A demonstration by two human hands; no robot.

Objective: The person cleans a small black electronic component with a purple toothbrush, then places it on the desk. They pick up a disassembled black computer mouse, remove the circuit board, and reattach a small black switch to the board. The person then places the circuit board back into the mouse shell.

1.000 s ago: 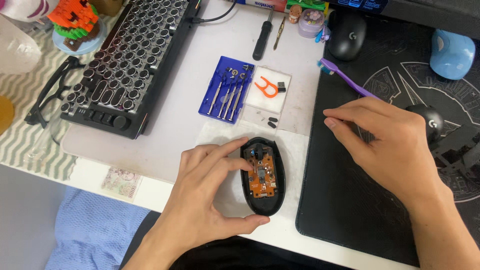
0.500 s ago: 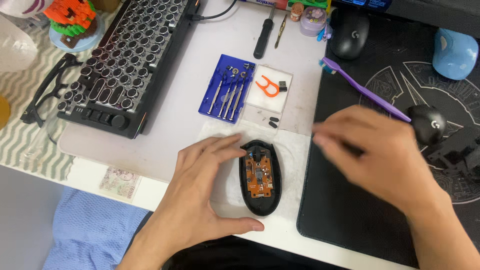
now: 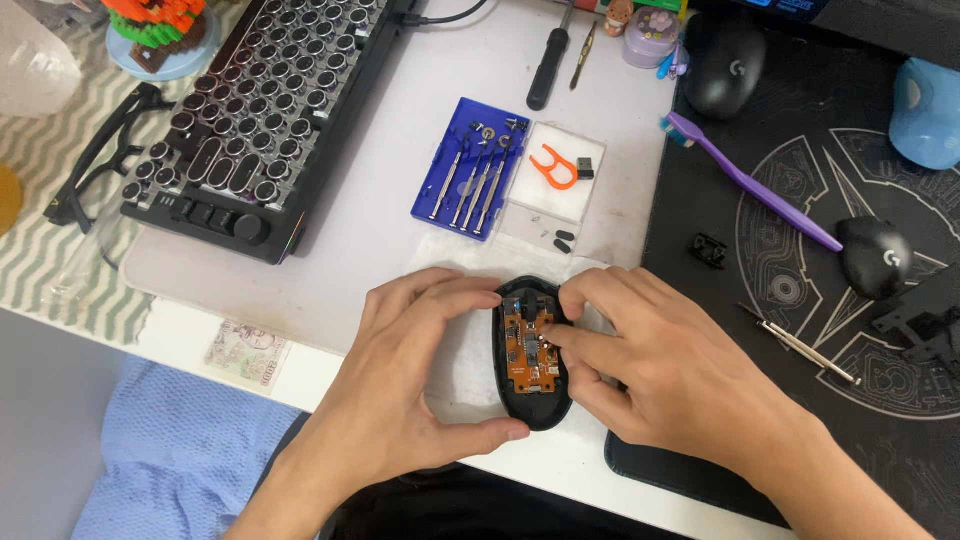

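Here — both hands (image 3: 560, 385) around opened mouse (image 3: 530, 352)

Glossy black plastic mouse shell (image 3: 533, 405), orange circuit board (image 3: 527, 350), matt black cloth desk mat (image 3: 800, 300), translucent blue plastic case (image 3: 440, 185)

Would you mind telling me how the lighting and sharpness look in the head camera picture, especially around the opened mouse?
In the head view, light is soft and even, with faint shadows under the left hand and right hand. The opened mouse and its orange circuit board are sharp, with no motion blur. The black mat reads dark but keeps its pattern. The keyboard tilts slightly from wide-angle perspective.
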